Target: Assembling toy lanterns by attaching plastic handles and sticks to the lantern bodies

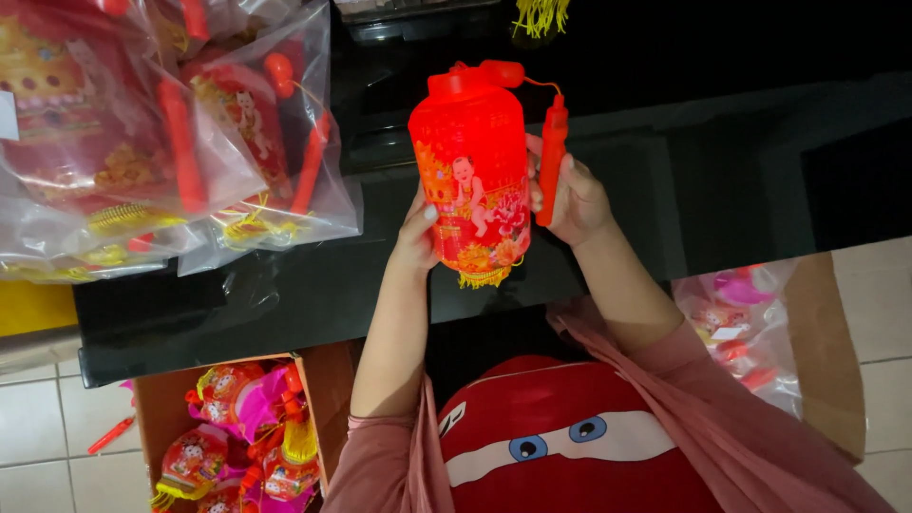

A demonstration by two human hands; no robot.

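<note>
Head view: cardboard box (161,408) full of lanterns (233,427).

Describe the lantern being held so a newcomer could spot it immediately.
Above the black glossy tabletop, at picture centre, the left hand and right hand hold a red cylindrical lantern. Unlike the bagged lanterns at upper left, it is unwrapped, opened out and glowing, with a red handle stick dangling beside it.

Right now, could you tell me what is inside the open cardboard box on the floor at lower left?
The cardboard box holds small pink and red lanterns with yellow tassels. The black table and the left arm cover its far and right parts.
</note>
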